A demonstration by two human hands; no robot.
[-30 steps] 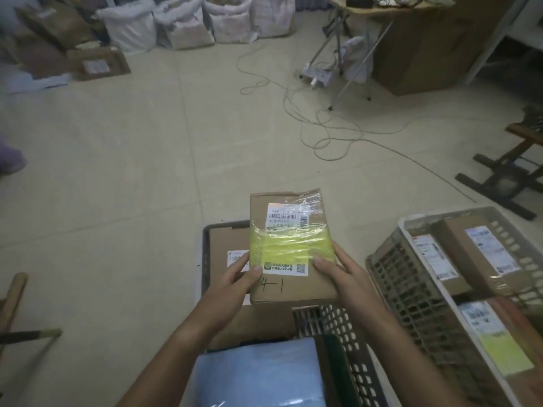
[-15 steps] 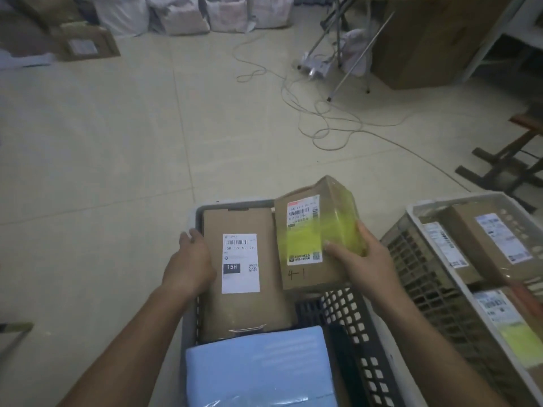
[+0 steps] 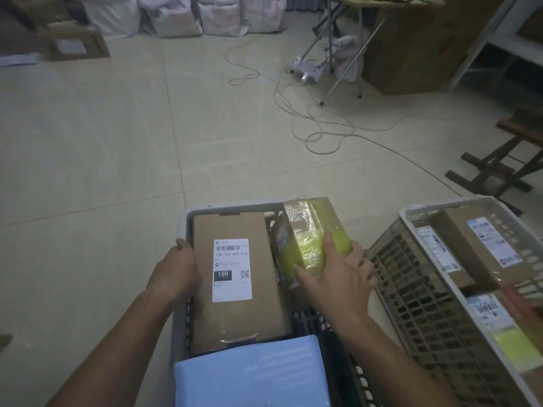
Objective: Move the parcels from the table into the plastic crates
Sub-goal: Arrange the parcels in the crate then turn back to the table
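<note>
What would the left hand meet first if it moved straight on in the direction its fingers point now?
Probably the tall cardboard parcel: the left hand rests at the grey crate's left wall, fingers aimed forward and right along that parcel's side. Depth is unclear, so it may already touch.
</note>
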